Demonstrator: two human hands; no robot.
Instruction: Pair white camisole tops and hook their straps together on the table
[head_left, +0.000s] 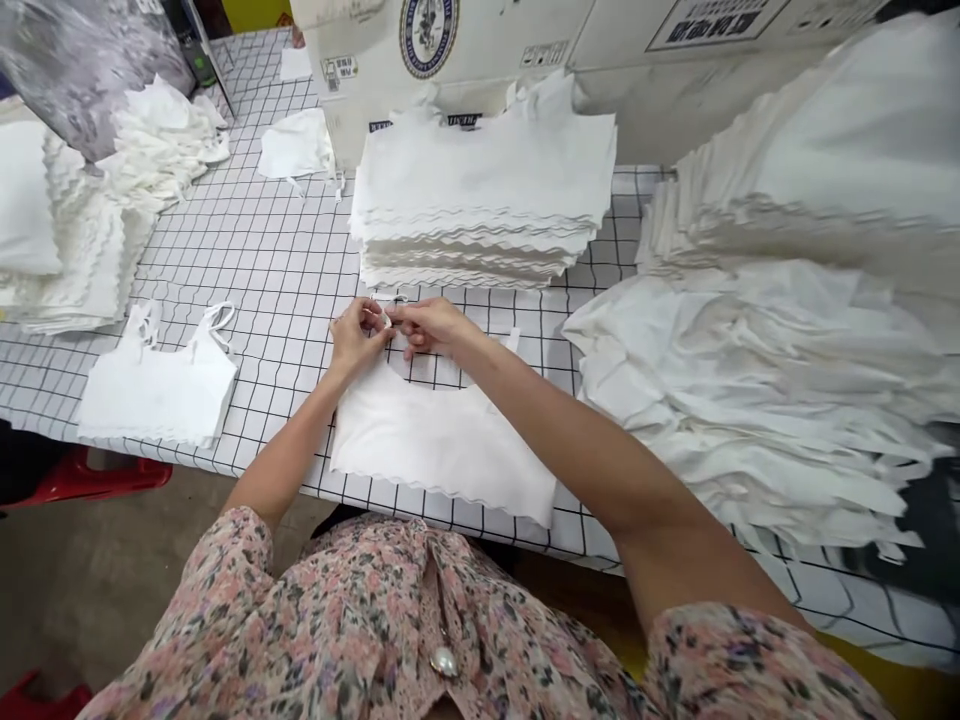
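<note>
A white strappy crop top with a wavy hem lies flat on the checked tablecloth in front of me. At its upper left strap, my left hand pinches the narrow white band between thumb and fingers. My right hand meets it there, thumb and forefinger closed on the same strap, its other fingers curled. The fingertips of both hands nearly touch, and they partly hide the strap end. The top's right strap lies partly behind my right forearm.
Behind my hands rises a neat stack of white tops, against a large carton. Heaped white garments fill the right side. On the left lie a single folded top and more piles. A red stool stands below the table edge.
</note>
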